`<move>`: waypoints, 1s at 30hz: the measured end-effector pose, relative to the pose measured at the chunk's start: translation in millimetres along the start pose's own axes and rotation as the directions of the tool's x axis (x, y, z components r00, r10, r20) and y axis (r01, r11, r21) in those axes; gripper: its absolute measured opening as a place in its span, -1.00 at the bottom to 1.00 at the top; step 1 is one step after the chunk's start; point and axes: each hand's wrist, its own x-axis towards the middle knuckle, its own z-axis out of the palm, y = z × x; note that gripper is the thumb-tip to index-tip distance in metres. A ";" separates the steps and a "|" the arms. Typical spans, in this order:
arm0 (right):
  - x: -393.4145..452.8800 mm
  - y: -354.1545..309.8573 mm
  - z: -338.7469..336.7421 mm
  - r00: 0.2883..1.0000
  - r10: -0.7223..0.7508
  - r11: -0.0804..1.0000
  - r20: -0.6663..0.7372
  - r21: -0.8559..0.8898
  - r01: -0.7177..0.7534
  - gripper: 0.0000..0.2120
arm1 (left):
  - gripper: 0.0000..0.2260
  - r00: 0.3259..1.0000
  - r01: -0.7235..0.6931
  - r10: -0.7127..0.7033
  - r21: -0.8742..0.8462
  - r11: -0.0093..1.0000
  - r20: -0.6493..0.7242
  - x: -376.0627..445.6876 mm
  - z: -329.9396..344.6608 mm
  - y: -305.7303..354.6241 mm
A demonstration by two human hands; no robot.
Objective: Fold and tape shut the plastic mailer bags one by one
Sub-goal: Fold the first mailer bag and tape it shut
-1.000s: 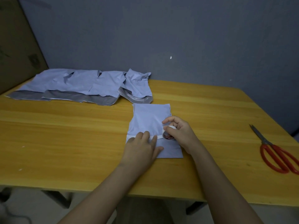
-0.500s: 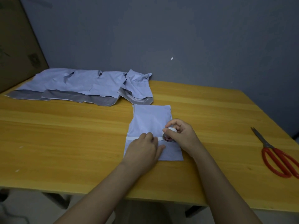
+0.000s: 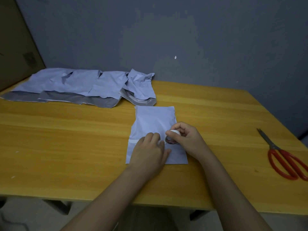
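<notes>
A folded pale blue mailer bag [image 3: 154,122] lies flat in the middle of the wooden table [image 3: 66,147]. A strip of white tape [image 3: 133,141] runs across it from its left edge. My left hand [image 3: 150,150] rests on the bag, fingers pressing down on the tape. My right hand [image 3: 186,140] grips a small white tape roll [image 3: 171,139] standing on the bag just right of my left fingers. The tape between the two hands is hidden.
Several crumpled mailer bags [image 3: 80,85] with grey flaps lie in a row at the table's back left. Red-handled scissors [image 3: 286,159] lie near the right edge. A brown cardboard sheet [image 3: 15,44] leans at the far left against the grey wall.
My left hand has slid to the right along the tape strip, closer to the roll. More of the strip shows at the bag's left edge. My right hand stays on the roll.
</notes>
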 end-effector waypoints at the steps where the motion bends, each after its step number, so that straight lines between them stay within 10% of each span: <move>1: -0.5 0.2 0.2 1.000 -0.001 1.000 -0.001 0.020 0.001 -0.90 | -0.58 1.000 -0.007 0.007 -0.007 1.000 -0.004 0.7 0.8 0.6; 30: -3.6 1.0 0.0 0.997 0.029 0.994 -0.072 -0.101 -0.036 -0.71 | -0.63 0.988 0.131 -0.144 -0.176 0.976 -0.063 -1.4 11.7 3.0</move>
